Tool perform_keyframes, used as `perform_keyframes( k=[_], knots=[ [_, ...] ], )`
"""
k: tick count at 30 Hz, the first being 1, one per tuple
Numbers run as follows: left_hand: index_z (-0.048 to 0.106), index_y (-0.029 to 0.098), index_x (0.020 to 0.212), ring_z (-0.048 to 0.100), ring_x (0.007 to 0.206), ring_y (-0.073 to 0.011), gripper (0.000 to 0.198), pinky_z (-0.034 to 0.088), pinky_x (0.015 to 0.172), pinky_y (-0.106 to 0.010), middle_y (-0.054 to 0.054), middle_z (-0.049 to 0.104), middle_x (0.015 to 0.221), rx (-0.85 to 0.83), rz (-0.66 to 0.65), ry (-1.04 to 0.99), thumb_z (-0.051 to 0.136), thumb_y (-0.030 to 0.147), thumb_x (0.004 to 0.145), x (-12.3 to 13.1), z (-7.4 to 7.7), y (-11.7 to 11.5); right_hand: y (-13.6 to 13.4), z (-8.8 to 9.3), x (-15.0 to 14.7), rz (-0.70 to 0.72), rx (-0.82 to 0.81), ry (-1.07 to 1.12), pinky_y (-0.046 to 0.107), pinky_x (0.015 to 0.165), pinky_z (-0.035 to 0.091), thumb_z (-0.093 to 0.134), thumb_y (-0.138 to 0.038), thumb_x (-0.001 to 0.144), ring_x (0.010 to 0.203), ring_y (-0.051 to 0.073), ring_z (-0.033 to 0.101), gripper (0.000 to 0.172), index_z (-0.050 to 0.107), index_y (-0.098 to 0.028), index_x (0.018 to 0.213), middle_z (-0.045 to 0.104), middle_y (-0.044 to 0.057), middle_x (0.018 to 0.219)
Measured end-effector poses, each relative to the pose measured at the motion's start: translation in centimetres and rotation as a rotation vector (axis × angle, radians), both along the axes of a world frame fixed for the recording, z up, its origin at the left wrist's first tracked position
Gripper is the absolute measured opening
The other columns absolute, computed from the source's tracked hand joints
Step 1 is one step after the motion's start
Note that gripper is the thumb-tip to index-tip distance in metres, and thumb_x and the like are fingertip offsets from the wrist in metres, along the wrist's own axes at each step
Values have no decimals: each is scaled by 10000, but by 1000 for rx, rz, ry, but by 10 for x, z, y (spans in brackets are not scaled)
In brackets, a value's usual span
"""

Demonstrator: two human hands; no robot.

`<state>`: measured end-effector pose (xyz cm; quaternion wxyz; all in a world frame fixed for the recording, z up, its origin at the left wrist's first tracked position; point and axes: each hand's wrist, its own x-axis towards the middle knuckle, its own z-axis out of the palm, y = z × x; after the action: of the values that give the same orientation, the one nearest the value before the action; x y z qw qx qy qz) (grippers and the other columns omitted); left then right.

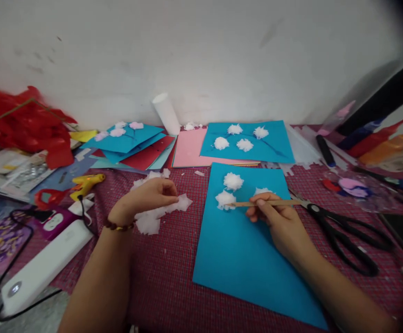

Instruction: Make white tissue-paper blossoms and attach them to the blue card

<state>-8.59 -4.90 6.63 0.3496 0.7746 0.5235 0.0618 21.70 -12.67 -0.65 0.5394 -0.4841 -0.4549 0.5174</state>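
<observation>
My right hand (274,217) grips a thin wooden stick (243,204) between thumb and fingers. The stick's tip touches a white fluffy paper flower (225,199) on a blue card sheet (236,273). Just above that flower sits another white flower (233,181), and a third (264,190) is partly hidden behind my right hand. My left hand (158,194) is curled over white tissue paper pieces (148,222) on the cloth. Its fingertips meet the edge of one piece; whether they pinch it is hard to make out.
Black-handled scissors (343,231) lie right of the sheet. Behind it is a finished blue card (246,141) with white flowers. At left are a yellow glue gun (87,184), a white power bank (45,268) and cables. Glue bottles (378,143) and a white roll (167,113) stand near the wall.
</observation>
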Motion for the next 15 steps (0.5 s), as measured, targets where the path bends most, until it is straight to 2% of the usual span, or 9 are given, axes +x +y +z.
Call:
perform_keyframes(
  k=[2,5,8,12,15],
  knots=[
    [622,158,759,555,621,-136,140,381,546,-233,-9,635,697,43,-44,105,560,283,749,7,-7,-1,0,-1,1,21,-16,10,272,588,484,587,-362,867,620,153,590,169,625,-198,859,647,17,684],
    [612,158,819,548,622,-145,160,365,545,-244,-20,637,727,168,0,175,520,279,769,18,-19,1,0,-1,1,24,-27,24,265,584,481,597,-361,861,618,150,596,170,630,-195,844,643,12,668],
    [588,157,776,529,604,-148,119,347,535,-250,-22,618,701,203,27,213,502,236,752,23,-29,3,1,0,1,14,-29,30,256,570,469,605,-353,850,591,141,593,168,629,-189,827,639,8,644],
    [550,163,678,499,577,-134,82,347,529,-246,-7,576,648,158,-3,139,486,193,721,21,-32,6,1,2,0,16,-36,10,258,568,461,598,-350,847,566,134,586,172,627,-183,825,643,9,638],
    [538,166,680,468,550,-115,57,345,512,-232,14,544,626,136,50,-4,501,198,710,15,-28,8,1,5,0,18,-34,0,260,572,460,596,-344,841,564,133,583,163,621,-185,816,640,5,636]
  ],
)
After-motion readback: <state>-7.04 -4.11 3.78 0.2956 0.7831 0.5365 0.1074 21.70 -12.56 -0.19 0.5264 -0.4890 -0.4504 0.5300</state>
